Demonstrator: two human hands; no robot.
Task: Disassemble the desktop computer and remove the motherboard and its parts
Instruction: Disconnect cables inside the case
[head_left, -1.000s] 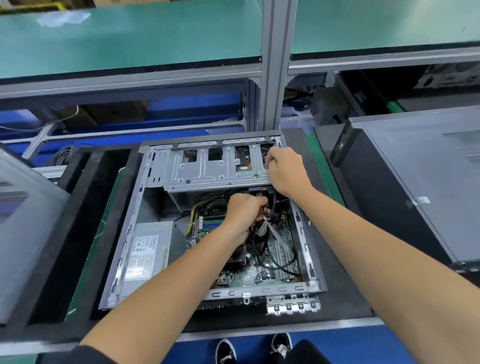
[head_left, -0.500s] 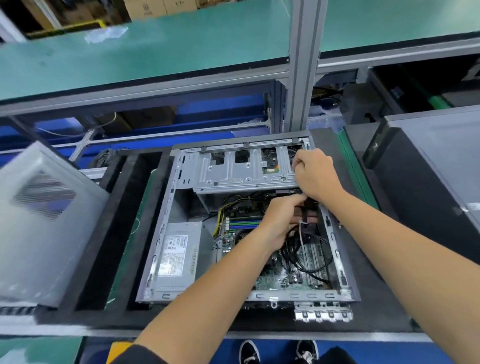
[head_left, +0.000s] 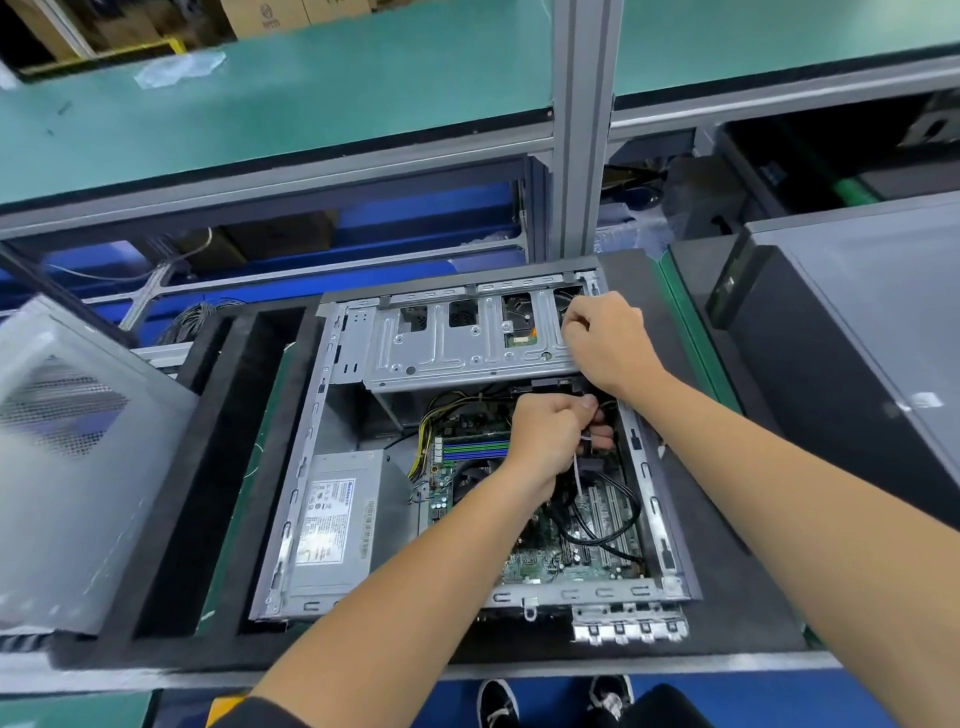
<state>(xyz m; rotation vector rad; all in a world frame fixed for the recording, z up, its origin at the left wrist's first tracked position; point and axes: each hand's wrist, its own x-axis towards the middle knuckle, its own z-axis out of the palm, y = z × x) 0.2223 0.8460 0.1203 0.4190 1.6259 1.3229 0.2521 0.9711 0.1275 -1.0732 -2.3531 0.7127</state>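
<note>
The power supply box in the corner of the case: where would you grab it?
Probably from above, gripping the power supply across its long side edges. It lies flat, label up, against the case wall, so only its top and motherboard-facing side are reachable.

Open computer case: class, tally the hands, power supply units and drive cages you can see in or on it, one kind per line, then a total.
Hands: 2 (left hand, right hand)
Power supply unit: 1
Drive cage: 1
Total: 4
</note>
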